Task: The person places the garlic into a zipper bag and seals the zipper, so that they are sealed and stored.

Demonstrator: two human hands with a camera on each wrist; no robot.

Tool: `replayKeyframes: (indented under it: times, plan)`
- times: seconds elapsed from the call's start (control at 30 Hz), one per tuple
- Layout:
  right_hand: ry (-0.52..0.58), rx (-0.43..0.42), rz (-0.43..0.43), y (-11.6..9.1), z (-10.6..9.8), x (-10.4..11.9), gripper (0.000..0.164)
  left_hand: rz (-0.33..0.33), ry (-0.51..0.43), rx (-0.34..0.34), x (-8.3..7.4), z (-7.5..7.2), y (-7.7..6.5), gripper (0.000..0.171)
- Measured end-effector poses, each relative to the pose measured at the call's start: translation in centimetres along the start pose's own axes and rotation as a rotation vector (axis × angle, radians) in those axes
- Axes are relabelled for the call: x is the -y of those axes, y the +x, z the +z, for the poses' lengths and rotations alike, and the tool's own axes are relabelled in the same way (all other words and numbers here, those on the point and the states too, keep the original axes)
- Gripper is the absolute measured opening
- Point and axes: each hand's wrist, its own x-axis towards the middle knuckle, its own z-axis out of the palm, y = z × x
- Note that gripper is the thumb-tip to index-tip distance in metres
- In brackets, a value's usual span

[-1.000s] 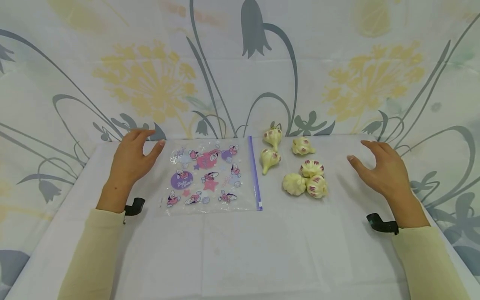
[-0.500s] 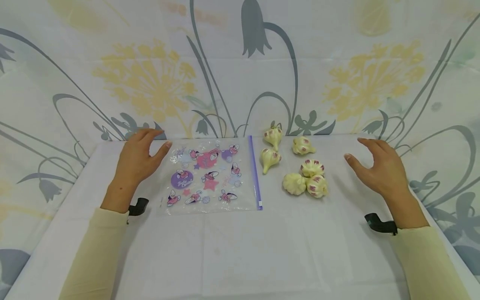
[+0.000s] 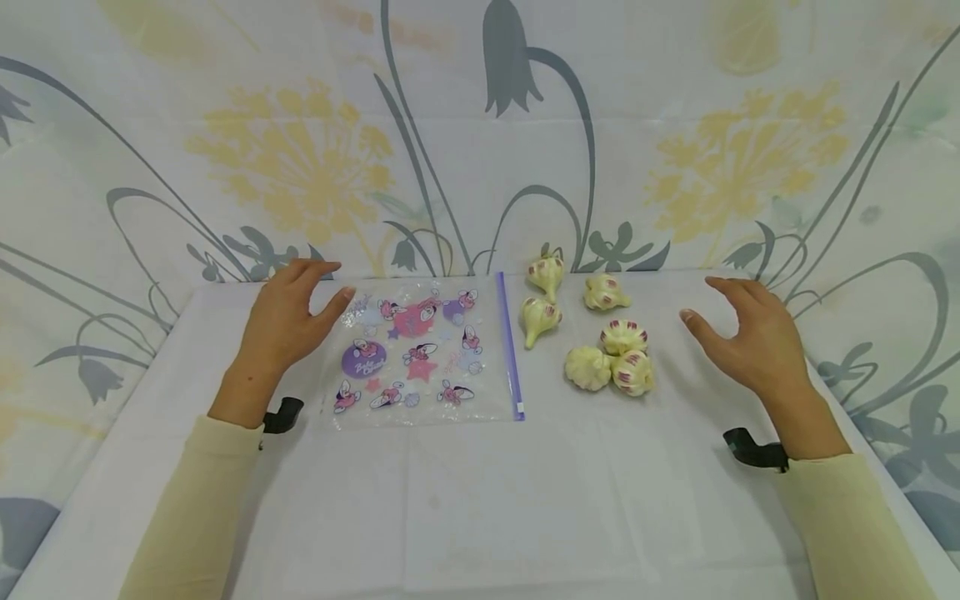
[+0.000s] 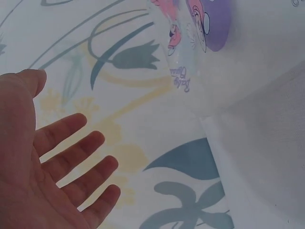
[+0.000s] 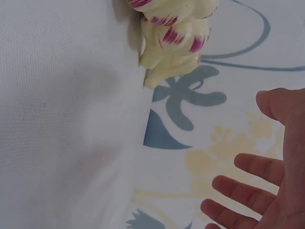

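Observation:
A clear zip bag with pink and purple cartoon prints lies flat on the white table, its purple zip edge facing right. Just off its left side, my left hand hovers with fingers spread and holds nothing; the left wrist view shows those fingers apart from the bag. Several garlic bulbs with purple streaks lie right of the bag, some in a touching cluster. To their right my right hand is held above the table, empty, thumb apart from the fingers. Part of the garlic appears in the right wrist view.
The white-covered table meets an upright cloth backdrop with flower prints right behind the bag and garlic. A black wrist-camera mount sticks out inward from the left wrist, and another mount from the right.
My left hand has moved right, toward the bag's left edge. My right hand has drifted slightly left toward the garlic. The bag and bulbs have stayed in place.

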Motion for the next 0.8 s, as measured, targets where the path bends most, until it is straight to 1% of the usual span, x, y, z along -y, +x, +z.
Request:
replayKeyframes:
  times: [0.33, 0.6, 0.8]
  plan:
    - [0.004, -0.02, -0.045, -0.1, 0.1, 0.6, 0.059, 0.01, -0.009, 0.019, -0.7, 0.1, 0.0, 0.049]
    - [0.018, -0.042, -0.085, -0.3, 0.4, 1.4, 0.06, 0.033, 0.004, 0.023, -1.1, 0.3, 0.0, 0.048]
    - [0.024, -0.062, -0.123, -0.3, 0.5, 1.9, 0.057, 0.066, -0.014, 0.008, -1.5, 0.5, -0.1, 0.048]
